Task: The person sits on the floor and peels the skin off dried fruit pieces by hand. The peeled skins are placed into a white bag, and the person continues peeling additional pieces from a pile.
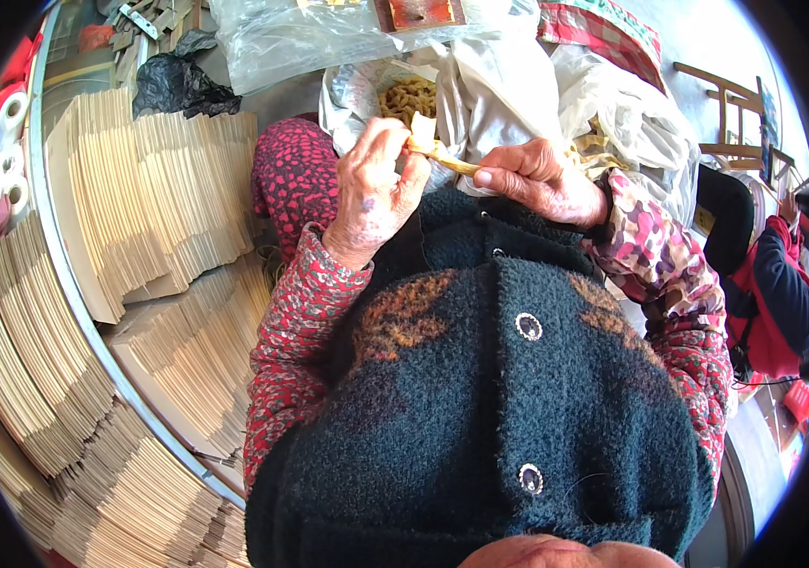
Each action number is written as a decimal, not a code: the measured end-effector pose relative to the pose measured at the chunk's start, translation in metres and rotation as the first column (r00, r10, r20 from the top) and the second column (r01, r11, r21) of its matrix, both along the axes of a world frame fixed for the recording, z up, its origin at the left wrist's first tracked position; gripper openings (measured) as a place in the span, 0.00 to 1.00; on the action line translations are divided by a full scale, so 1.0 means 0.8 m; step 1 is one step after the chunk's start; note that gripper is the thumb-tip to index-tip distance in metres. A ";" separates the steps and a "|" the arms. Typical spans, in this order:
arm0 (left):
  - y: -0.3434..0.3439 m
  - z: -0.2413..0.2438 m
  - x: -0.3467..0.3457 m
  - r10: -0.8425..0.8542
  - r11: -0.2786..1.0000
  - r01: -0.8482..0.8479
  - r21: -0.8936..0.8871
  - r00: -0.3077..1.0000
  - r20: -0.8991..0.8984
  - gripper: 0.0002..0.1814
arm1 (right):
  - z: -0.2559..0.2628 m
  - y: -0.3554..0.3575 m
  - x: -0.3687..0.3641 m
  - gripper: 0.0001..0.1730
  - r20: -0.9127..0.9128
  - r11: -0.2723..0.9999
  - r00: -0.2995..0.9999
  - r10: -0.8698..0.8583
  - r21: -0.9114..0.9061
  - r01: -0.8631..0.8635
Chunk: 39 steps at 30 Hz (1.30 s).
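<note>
My left hand [380,188] pinches one end of a yellowish flat strip [455,162], whose material I cannot tell. The strip looks looped or folded at that end, and a pale flap stands up beside my fingers. At its other end, my right hand [543,183] grips the strip between thumb and fingers. Just beyond my left hand, a white bag [348,89] holds many small yellow-brown folded or knotted pieces [408,99]. Near my right wrist, loose yellowish strips [592,153] lie in a clear plastic bag [631,106]. A white cloth or sack [497,85] spreads between the two bags.
Stacks of flat cardboard [156,199] fill the left side, along a metal rail [92,305]. A black plastic bag [181,82] lies behind them. Plastic sheeting [291,42] bears a red-topped object [424,13] ahead. A wooden chair [731,106] and another person [777,298] are at right.
</note>
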<state>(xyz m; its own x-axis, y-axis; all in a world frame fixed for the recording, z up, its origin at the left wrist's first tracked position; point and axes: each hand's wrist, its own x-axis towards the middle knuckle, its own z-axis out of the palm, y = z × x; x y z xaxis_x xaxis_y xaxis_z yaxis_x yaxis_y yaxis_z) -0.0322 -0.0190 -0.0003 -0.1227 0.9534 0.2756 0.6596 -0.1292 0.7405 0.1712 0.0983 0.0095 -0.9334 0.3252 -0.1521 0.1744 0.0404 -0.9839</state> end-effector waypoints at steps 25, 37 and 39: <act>-0.011 0.058 -0.069 -0.399 0.814 0.505 -0.289 0.846 0.354 0.08 | 0.024 0.009 -0.010 0.16 -0.027 0.968 0.984 0.176 0.185 -0.168; 0.112 -0.025 -0.126 -0.142 0.962 0.179 -0.204 0.973 0.183 0.13 | -0.059 0.129 -0.091 0.19 -0.127 0.917 0.992 -0.002 0.396 0.052; 0.140 -0.042 -0.130 -0.144 0.976 0.169 -0.140 0.974 0.176 0.13 | -0.068 0.156 -0.094 0.17 -0.151 0.873 0.988 0.004 0.483 0.070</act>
